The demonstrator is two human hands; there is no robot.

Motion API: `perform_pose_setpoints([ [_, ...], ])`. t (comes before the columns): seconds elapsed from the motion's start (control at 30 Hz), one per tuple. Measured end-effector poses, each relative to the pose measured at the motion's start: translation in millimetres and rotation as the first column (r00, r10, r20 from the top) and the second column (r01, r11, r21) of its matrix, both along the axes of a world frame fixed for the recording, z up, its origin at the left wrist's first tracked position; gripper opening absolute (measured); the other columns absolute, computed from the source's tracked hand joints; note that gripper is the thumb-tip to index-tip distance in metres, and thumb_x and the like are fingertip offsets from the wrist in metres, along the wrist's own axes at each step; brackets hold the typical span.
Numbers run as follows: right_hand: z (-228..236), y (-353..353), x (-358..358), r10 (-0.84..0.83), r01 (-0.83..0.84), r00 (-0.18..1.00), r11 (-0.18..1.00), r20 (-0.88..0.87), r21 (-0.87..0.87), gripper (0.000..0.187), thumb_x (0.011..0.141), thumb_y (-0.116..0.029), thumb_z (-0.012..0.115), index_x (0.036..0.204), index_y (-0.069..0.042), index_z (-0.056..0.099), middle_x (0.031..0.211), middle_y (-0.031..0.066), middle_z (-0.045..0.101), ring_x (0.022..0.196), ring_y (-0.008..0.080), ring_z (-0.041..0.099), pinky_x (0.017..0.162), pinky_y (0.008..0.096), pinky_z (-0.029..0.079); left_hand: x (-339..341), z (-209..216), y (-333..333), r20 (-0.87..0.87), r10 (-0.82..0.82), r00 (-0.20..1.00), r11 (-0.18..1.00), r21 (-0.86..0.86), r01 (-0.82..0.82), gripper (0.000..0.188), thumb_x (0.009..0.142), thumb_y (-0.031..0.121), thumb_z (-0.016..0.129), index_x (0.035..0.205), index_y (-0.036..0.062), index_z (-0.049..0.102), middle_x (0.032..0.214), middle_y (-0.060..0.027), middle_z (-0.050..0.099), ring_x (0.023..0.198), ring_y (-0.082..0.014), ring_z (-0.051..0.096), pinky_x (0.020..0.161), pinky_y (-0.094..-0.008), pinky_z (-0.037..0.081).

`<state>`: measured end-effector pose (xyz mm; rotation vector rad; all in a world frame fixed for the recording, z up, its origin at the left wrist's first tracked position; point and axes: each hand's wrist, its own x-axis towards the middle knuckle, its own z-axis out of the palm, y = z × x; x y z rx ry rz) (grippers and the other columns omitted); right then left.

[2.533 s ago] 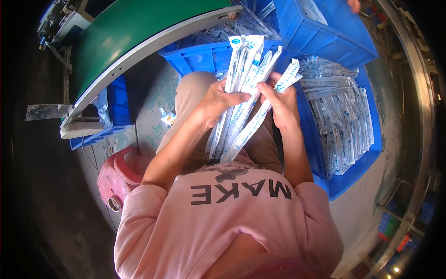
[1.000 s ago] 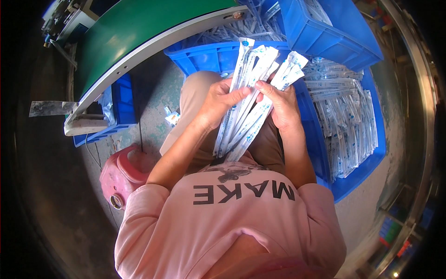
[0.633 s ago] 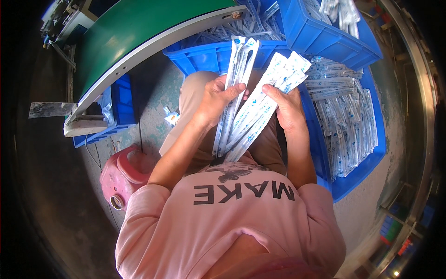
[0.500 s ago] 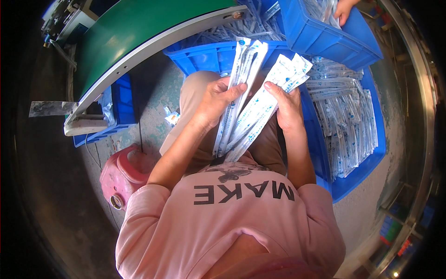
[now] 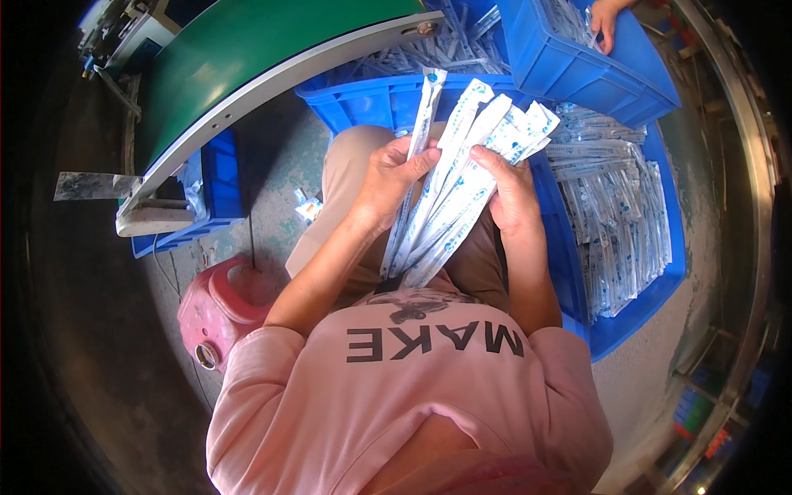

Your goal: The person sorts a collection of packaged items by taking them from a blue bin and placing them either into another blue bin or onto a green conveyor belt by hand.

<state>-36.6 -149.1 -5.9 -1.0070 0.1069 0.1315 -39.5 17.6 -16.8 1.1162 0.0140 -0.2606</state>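
Long slim white wrapped packs with blue print stand fanned out between my two hands above my lap. My left hand (image 5: 389, 179) is closed, thumb across a narrow pack (image 5: 427, 103) at the left of the fan; whether more lie behind it I cannot tell. My right hand (image 5: 513, 194) grips a thicker bundle of several packs (image 5: 462, 202), thumb on its front, fingers hidden behind. The packs' lower ends come together near my waist. One pack in the middle leans between the hands, closer to the right bundle.
To my right a blue crate (image 5: 615, 334) holds many stacked packs. Above it sits another blue bin (image 5: 590, 78), with another person's hand (image 5: 605, 25) in it. A blue bin (image 5: 363, 107) of loose packs stands ahead. A green conveyor (image 5: 239, 58) and pink stool (image 5: 210, 309) are left.
A pack has shifted from my left hand's group rightward toward the right-hand bundle, leaving a narrower group at left. The other person's hand has moved slightly within the bin.
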Motion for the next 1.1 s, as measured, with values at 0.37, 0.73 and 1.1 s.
perform_pose_setpoints([
  [0.37, -8.6, -4.8, -2.6, -0.014, 0.017, 0.999, 0.998, -0.045, 0.063, 0.039, 0.076, -0.007, 0.063, 0.112, 0.000, 0.051, 0.104, 0.0090, 0.057, 0.096, 0.0177, 0.057, 0.083, 0.0310, 0.045, -3.3, -0.8, -2.1, -0.001, 0.027, 1.000, 1.000, 0.015, -0.027, 0.011, 0.080, 0.006, 0.065, 0.090, 0.0046, 0.061, 0.081, -0.0005, 0.061, 0.074, -0.0076, 0.053, 0.071, -0.0222, 0.043],
  [0.73, -7.9, -6.3, -5.0, 0.019, -0.019, 1.000, 0.999, 0.013, -0.043, 0.027, 0.077, -0.007, 0.066, 0.102, -0.002, 0.055, 0.087, 0.0100, 0.063, 0.081, 0.0177, 0.061, 0.074, 0.0291, 0.049, -2.9, -4.6, 0.8, -0.018, 0.052, 0.998, 0.999, -0.011, -0.052, 0.009, 0.080, 0.006, 0.064, 0.089, 0.0051, 0.061, 0.081, 0.0003, 0.060, 0.073, -0.0070, 0.054, 0.071, -0.0217, 0.043],
  [1.1, 4.6, -4.2, -5.0, -0.039, 0.037, 0.999, 0.994, 0.017, 0.104, 0.025, 0.078, -0.009, 0.064, 0.101, 0.001, 0.057, 0.086, 0.0081, 0.062, 0.078, 0.0157, 0.062, 0.070, 0.0279, 0.050, 4.9, 7.7, -4.9, -0.099, -0.053, 0.994, 0.980, 0.188, 0.071, 0.016, 0.081, 0.013, 0.065, 0.092, 0.0022, 0.063, 0.076, -0.0001, 0.061, 0.065, -0.0065, 0.053, 0.058, -0.0197, 0.042],
])
